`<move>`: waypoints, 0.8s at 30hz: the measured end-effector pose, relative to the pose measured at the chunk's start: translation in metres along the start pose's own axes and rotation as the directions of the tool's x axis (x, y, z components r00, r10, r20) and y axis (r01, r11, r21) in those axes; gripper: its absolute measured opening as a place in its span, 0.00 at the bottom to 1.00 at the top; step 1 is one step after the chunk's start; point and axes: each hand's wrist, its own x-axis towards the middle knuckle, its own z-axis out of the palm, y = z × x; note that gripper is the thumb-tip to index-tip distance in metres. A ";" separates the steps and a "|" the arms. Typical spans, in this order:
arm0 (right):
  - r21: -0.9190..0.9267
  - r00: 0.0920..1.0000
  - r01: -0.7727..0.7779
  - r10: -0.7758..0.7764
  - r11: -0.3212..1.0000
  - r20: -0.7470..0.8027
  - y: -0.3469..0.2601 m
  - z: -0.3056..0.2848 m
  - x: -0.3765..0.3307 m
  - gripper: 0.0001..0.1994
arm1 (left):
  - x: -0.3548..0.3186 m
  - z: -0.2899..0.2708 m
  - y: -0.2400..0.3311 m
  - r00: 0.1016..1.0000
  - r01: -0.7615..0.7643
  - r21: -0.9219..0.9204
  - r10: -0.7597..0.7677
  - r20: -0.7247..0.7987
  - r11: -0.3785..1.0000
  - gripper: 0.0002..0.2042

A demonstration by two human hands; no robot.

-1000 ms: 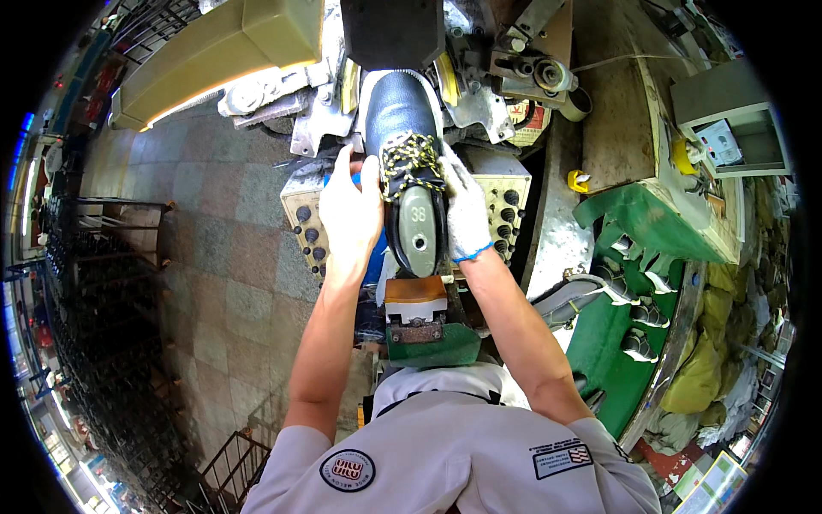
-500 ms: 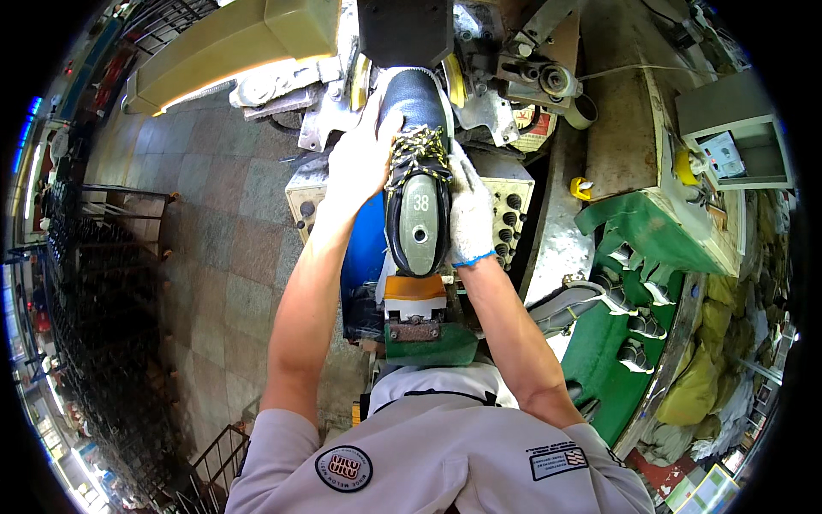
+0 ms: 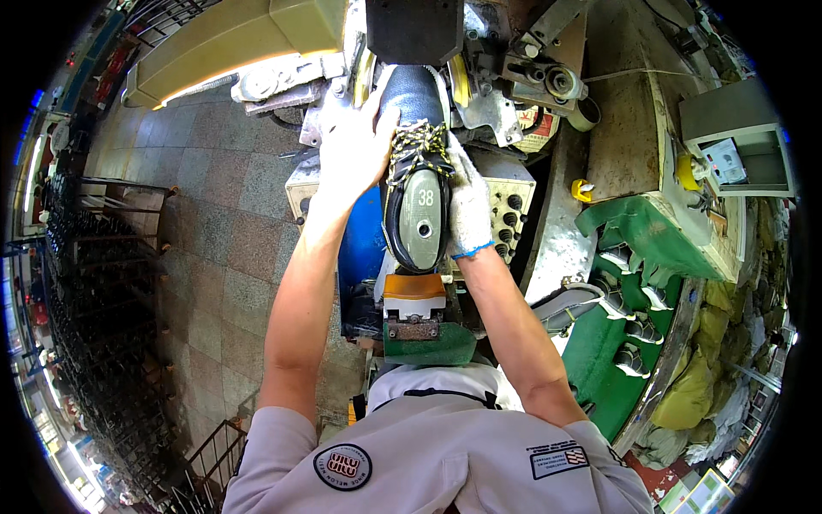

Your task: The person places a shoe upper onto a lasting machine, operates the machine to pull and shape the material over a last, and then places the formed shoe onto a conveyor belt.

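A dark shoe upper [image 3: 411,96] with black-and-yellow laces [image 3: 419,141] is stretched over a grey-green shoe last [image 3: 422,210]. The last's flat top has a round hole and faces up. Its toe points away from me, into a machine between two yellow-edged metal jaws [image 3: 460,81]. Bare, my left hand [image 3: 358,150] grips the upper's left side, thumb beside the laces. My right hand [image 3: 469,201], in a white knitted glove with a blue cuff, closes on the right side; its fingertips are partly hidden. Below the heel sits an orange-brown pad [image 3: 413,286] on a metal bracket.
A lit beige machine arm [image 3: 231,51] reaches over from the upper left. Behind my right hand is a control box with round knobs [image 3: 514,218]. Several shoes [image 3: 632,360] stand on a green surface [image 3: 591,373] at right. Dark racks [image 3: 103,283] line the left.
The shoe on its last has turned very slightly, and both hands have moved with it. Their hold looks the same; the whole view has shifted a little.
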 end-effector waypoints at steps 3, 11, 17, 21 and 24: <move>-0.030 1.000 -0.003 0.003 1.000 -0.022 0.003 -0.006 0.000 0.22 | -0.008 0.001 0.007 0.969 0.216 -0.214 -0.183 0.166 0.953 0.27; 0.034 0.997 -0.078 0.078 0.996 0.002 -0.010 0.000 -0.006 0.22 | -0.044 -0.007 0.023 0.935 0.349 -0.296 -0.310 0.170 0.889 0.21; -0.177 0.996 0.056 -0.068 0.983 -0.061 0.016 -0.010 0.000 0.23 | -0.070 -0.001 0.039 0.610 0.669 -0.715 -0.400 0.684 -0.204 0.25; -0.256 0.995 0.087 -0.099 0.963 -0.033 0.003 -0.009 -0.005 0.21 | -0.085 0.009 0.045 0.635 0.609 -0.743 -0.392 0.666 -0.276 0.24; -0.313 0.995 0.060 -0.080 0.948 -0.052 -0.012 -0.011 -0.009 0.22 | -0.082 0.002 0.056 0.576 0.653 -0.690 -0.387 0.720 -0.311 0.25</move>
